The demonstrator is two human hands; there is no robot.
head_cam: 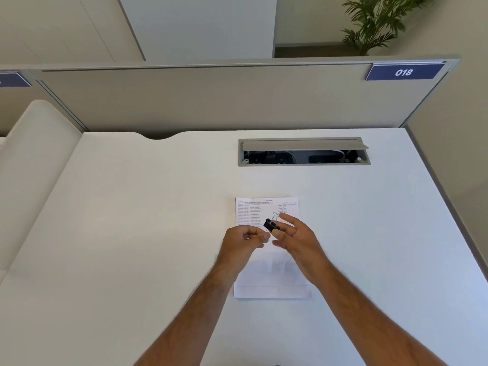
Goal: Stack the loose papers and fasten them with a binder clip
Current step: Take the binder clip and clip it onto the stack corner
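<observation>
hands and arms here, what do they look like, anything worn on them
Both forearms are bare up to the frame's lower edge, with no sleeves in view. They carry visible hair. The left hand and right hand wear no gloves, and no watch, bracelet or ring shows on the wrists or fingers that can be seen. Fingernails look short and unpainted.

Bright, even daylight; soft shadows under the hands on the desk [132, 233]; wide-angle bending at edges; slight softness throughout.
</observation>
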